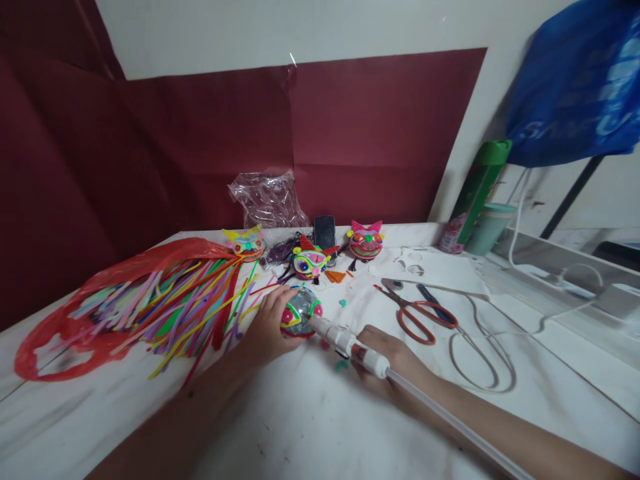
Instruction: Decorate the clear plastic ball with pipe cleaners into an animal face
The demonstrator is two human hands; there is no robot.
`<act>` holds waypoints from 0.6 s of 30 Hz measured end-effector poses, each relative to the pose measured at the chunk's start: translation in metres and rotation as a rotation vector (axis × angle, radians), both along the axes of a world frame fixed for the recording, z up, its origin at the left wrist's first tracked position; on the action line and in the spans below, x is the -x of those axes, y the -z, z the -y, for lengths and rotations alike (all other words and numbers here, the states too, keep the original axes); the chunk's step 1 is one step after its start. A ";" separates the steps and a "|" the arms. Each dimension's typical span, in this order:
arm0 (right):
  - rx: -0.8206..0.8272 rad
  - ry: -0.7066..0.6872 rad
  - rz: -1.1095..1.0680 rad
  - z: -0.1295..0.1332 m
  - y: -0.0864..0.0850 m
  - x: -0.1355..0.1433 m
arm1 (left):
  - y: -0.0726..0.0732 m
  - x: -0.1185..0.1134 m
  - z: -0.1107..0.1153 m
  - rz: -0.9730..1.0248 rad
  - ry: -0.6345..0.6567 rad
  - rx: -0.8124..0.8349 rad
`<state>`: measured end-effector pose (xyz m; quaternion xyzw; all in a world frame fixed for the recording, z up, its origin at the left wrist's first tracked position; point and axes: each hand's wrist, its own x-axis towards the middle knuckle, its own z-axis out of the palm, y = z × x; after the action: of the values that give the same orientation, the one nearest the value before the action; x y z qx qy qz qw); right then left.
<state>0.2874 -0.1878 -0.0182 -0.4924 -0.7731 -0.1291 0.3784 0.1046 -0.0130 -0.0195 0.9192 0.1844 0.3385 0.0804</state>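
My left hand [271, 321] is wrapped round the left side of a small round mask-like craft piece [300, 325], which has a grey middle, red eyes and green and yellow edging. My right hand [383, 353] grips a white glue gun [333, 333], and a clear stick runs out of its back toward the lower right. The gun's nozzle points at the middle of the craft piece, at or very near its surface. Just behind stands a finished-looking colourful head [310, 261] with a red top.
Colourful strips [185, 300] lie on a red plastic bag [150, 257] at left. Red-handled scissors [420, 313] and a white cable [495, 360] lie at right. Farther back are a phone [325, 233], two more heads [366, 241] and a green can [475, 197].
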 end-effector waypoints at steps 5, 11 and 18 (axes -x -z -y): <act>0.048 -0.006 0.016 0.002 0.004 -0.002 | 0.001 0.000 -0.001 0.013 -0.007 0.008; 0.041 0.028 0.046 0.001 0.006 -0.003 | 0.002 0.001 -0.002 0.041 0.012 0.007; 0.067 0.073 0.051 0.002 0.008 -0.004 | 0.001 0.001 -0.002 0.032 0.010 0.032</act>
<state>0.2917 -0.1899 -0.0266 -0.5290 -0.7680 -0.1295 0.3370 0.1033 -0.0108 -0.0200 0.9133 0.1837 0.3496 0.0996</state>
